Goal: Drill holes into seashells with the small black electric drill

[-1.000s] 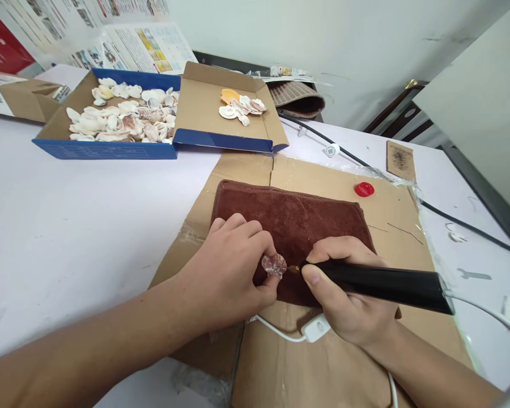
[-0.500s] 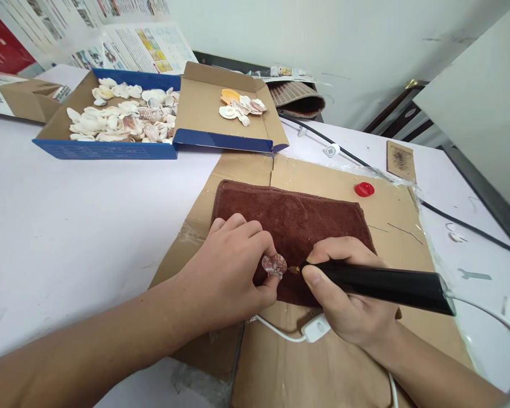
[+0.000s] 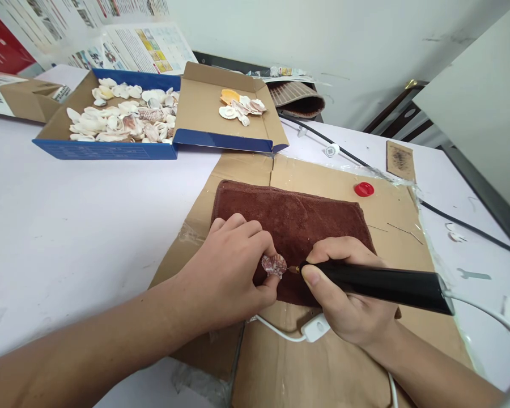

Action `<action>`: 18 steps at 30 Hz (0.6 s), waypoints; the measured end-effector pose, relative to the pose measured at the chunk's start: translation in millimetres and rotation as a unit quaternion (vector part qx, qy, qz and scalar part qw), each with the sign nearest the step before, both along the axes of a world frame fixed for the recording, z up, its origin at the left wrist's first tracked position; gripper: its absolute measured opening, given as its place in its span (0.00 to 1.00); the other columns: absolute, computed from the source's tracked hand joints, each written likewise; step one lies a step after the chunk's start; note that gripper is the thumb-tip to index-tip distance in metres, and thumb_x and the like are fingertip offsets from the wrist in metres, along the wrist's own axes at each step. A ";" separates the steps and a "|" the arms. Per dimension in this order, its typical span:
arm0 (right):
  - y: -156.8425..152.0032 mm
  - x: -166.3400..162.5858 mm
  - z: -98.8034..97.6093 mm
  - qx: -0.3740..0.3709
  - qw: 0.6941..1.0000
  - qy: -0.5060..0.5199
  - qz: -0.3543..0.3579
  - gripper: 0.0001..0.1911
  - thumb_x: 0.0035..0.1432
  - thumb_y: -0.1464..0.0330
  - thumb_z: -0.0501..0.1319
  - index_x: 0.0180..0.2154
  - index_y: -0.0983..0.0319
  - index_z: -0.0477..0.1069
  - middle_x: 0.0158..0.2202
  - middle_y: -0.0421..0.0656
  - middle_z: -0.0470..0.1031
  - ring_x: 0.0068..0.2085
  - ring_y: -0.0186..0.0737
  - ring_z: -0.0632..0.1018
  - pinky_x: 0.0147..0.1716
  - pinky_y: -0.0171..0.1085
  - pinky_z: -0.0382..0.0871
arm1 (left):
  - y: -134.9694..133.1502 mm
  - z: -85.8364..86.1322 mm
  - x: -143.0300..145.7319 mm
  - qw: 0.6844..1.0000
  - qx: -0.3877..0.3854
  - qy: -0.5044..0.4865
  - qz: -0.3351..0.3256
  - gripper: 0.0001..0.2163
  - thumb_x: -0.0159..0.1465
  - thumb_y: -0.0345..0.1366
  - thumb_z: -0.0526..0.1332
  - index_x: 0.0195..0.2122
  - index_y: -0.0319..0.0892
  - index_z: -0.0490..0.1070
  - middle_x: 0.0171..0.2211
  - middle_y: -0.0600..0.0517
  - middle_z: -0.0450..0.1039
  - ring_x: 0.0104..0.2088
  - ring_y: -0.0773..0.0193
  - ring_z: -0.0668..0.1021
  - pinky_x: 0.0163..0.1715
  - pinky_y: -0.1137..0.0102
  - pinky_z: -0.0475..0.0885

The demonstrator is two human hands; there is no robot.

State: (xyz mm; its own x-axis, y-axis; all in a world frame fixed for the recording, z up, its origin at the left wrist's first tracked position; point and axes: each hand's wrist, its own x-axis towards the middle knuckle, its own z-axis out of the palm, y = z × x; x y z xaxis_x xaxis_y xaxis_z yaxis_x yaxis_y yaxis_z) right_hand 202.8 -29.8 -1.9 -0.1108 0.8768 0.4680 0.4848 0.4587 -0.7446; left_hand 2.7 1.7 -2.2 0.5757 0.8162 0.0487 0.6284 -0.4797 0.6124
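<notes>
My left hand (image 3: 229, 266) pinches a small pink-and-brown ribbed shell (image 3: 274, 264) between thumb and fingers, pressing it onto a folded brown towel (image 3: 293, 218). My right hand (image 3: 348, 294) grips a black pen-shaped electric tool (image 3: 382, 281) like a pencil. Its thin metal tip touches the right edge of the shell. A white cord with an inline switch (image 3: 315, 327) runs under my right hand.
The towel lies on flattened cardboard (image 3: 323, 362) on a white table (image 3: 68, 215). A blue-edged open box (image 3: 106, 148) at the back left holds several shells; its lid (image 3: 204, 113) holds several more. A red cap (image 3: 364, 188), a black cable (image 3: 463, 222) and thin needles lie to the right.
</notes>
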 end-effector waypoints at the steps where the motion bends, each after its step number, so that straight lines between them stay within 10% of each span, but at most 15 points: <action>1: 0.1 0.0 0.2 -0.001 1.000 0.001 -0.001 0.05 0.60 0.70 0.68 0.32 0.58 0.73 0.25 0.35 0.79 0.20 0.31 0.76 0.20 0.29 0.73 | -0.2 0.5 -0.2 1.000 0.000 0.000 0.000 0.02 0.60 0.33 0.64 0.33 0.44 0.72 0.34 0.54 0.75 0.39 0.55 0.71 0.41 0.56 0.63; 18: -0.2 -0.3 0.9 -0.002 1.000 0.001 -0.004 0.06 0.60 0.69 0.68 0.32 0.57 0.73 0.25 0.37 0.80 0.21 0.34 0.78 0.20 0.32 0.75 | -0.2 1.4 -1.2 1.000 -0.004 0.003 -0.001 0.02 0.60 0.33 0.64 0.33 0.44 0.71 0.34 0.53 0.75 0.39 0.55 0.71 0.41 0.57 0.63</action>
State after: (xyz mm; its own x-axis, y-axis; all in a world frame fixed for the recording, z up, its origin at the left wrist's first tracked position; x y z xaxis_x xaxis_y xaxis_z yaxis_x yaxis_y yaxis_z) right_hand 202.5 -30.0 -1.0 -0.1033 0.8792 0.4651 0.4859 0.4526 -0.7477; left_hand 1.5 1.5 -0.8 0.5768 0.8160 0.0381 0.6321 -0.4754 0.6119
